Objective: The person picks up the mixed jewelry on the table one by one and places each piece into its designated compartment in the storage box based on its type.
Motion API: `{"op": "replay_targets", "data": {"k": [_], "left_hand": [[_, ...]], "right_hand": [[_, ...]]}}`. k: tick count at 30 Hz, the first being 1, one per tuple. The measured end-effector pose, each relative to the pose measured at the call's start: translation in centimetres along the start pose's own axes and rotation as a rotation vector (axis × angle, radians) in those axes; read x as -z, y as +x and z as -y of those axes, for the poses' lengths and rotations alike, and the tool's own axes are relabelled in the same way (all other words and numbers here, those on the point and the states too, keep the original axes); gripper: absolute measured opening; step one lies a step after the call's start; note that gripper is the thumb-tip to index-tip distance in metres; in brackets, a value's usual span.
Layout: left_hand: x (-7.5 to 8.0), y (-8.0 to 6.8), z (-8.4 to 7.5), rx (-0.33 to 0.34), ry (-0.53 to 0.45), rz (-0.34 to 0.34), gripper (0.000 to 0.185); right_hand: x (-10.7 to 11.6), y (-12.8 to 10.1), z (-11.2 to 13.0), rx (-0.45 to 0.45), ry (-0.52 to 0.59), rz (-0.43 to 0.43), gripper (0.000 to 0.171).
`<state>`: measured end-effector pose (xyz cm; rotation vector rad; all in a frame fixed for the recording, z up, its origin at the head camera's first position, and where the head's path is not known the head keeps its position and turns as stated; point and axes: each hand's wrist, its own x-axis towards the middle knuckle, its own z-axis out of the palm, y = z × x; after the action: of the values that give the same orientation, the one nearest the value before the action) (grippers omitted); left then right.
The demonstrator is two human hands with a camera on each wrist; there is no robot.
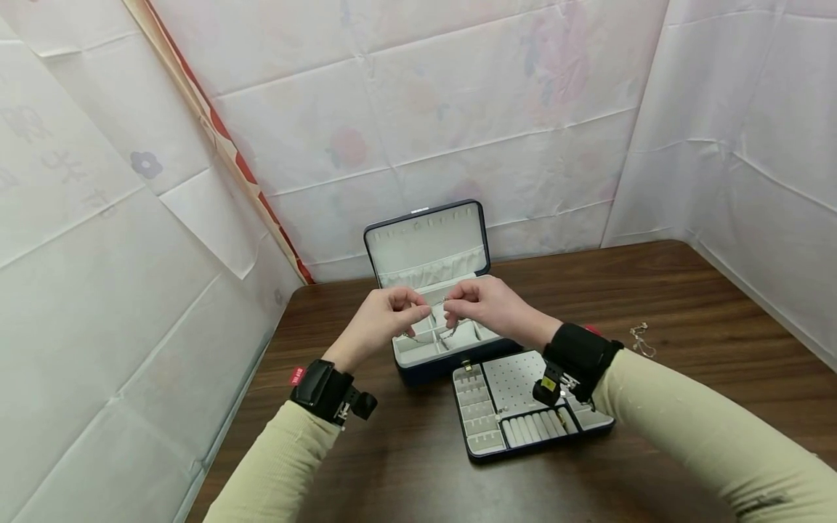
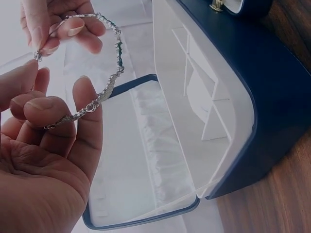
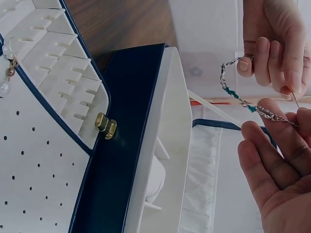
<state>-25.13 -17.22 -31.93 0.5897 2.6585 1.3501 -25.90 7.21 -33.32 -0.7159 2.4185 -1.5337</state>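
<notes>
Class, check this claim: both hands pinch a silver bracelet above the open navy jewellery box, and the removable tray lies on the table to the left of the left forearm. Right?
Not quite. The tray lies under the right forearm, in front of the jewellery box, as the head view shows. The rest holds: left hand and right hand pinch the bracelet.
</notes>
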Motion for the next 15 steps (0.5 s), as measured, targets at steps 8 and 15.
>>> {"op": "replay_targets", "data": {"k": [8, 15], "left_hand": [[0.0, 1.0, 0.4, -0.002, 0.04, -0.071, 0.013], [-0.2, 2.4, 0.6, -0.045, 0.098, -0.192, 0.016]], "right_hand": [[0.2, 0.3, 0.1, 0.004, -0.004, -0.007, 0.022], [0.5, 1.2, 0.1, 0.014, 0.004, -0.019, 0.018]]}}
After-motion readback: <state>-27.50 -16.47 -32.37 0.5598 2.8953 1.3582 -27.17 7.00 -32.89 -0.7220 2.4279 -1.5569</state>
